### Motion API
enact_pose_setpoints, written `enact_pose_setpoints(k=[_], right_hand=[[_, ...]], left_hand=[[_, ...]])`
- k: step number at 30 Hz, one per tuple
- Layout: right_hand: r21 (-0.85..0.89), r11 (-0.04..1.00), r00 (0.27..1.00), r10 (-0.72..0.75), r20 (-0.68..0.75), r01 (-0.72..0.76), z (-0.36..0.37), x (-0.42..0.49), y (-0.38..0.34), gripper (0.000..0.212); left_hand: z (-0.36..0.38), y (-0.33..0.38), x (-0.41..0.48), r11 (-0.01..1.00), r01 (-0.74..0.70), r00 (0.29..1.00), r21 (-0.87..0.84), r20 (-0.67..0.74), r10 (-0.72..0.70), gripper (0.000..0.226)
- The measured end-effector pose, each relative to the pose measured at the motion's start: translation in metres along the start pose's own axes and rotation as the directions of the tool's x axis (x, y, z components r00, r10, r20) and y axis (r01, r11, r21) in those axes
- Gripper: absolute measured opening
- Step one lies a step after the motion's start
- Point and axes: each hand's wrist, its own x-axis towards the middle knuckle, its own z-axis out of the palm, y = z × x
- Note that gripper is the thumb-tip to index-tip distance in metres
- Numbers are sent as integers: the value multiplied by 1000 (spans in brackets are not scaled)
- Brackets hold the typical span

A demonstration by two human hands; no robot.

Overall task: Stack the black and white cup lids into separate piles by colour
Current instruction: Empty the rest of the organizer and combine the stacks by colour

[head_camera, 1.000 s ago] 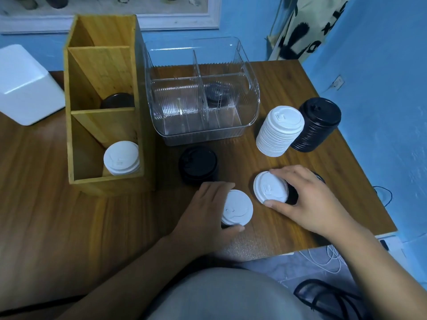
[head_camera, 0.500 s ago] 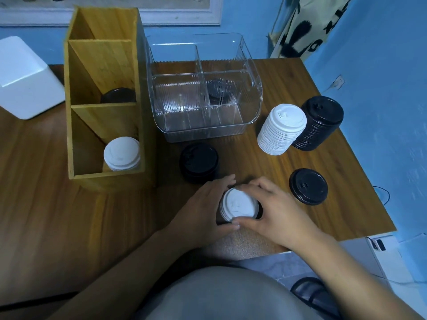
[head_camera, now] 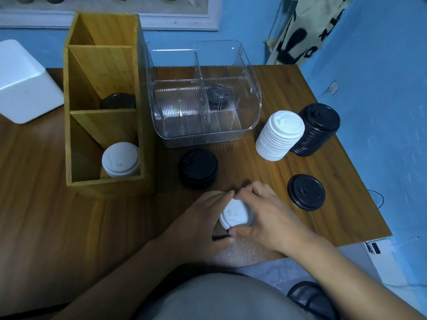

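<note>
My left hand (head_camera: 198, 224) and right hand (head_camera: 270, 224) are closed in from either side on the white lid (head_camera: 236, 215), fingers curled round its rim and fingertips almost meeting on the far side. A second ago each hand had its own white lid. My right has since carried its lid across and set it on the one under my left, so I take it two whites are now nested here, though only the top one shows. A dark sliver sits under the rim by my thumbs, and I cannot tell if it is a lid or shadow.

Just right of my right hand lies the black lid (head_camera: 306, 192), uncovered now that the white one is off it. Just beyond my fingertips is the short black pile (head_camera: 198, 168). Farther out to the right stand the white stack (head_camera: 279, 136) and the black stack (head_camera: 316, 129), touching.

So the loose whites are gathered. I reckon they go to the white stack next, and the lone black to a black pile. Squeezing unevenly could seat them crooked.
</note>
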Motion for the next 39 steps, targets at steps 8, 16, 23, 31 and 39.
enact_pose_setpoints(k=[8, 16, 23, 31, 39], right_hand=[[1, 991, 989, -134, -53, 135, -9, -18, 17, 71], [-129, 991, 941, -14, -337, -32, -146, 9, 74, 78], [-347, 936, 974, -19, -225, -62, -188, 74, 92, 81], [-354, 934, 997, -57, -58, 33, -177, 91, 96, 76], [-292, 956, 999, -27, 29, 34, -169, 101, 101, 71]], left_hand=[[-14, 12, 8, 971, 139, 972, -193, -159, -171, 70], [3, 53, 102, 898, 287, 898, -334, -234, -373, 67], [38, 58, 181, 897, 275, 841, -346, -365, -399, 94], [49, 45, 194, 911, 226, 817, -345, -442, -370, 77], [51, 41, 194, 918, 252, 821, -306, -435, -370, 82]])
